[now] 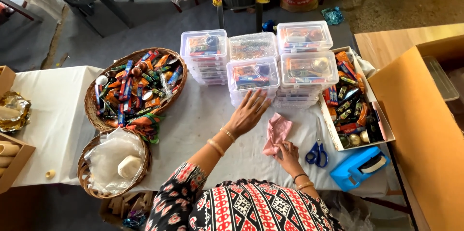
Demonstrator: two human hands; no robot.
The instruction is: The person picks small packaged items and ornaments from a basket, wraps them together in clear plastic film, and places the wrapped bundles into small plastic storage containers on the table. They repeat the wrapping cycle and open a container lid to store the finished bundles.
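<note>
My left hand (250, 111) reaches forward with fingers spread, its fingertips at the front of a stack of clear plastic boxes (253, 77) filled with small colourful items. My right hand (288, 155) rests on the white tablecloth (203, 124) and pinches the near corner of a pink cloth (277, 132). More stacks of the same clear boxes (307, 69) stand behind and to either side. Blue-handled scissors (317, 152) lie just right of my right hand.
A wicker basket (133, 86) of packets and sachets sits at left, with a smaller basket (114, 163) holding plastic and a white roll near it. A white tray (355, 100) of packets and a blue tape dispenser (360, 166) lie at right, beside a large cardboard box (425, 129). Chairs stand beyond the table.
</note>
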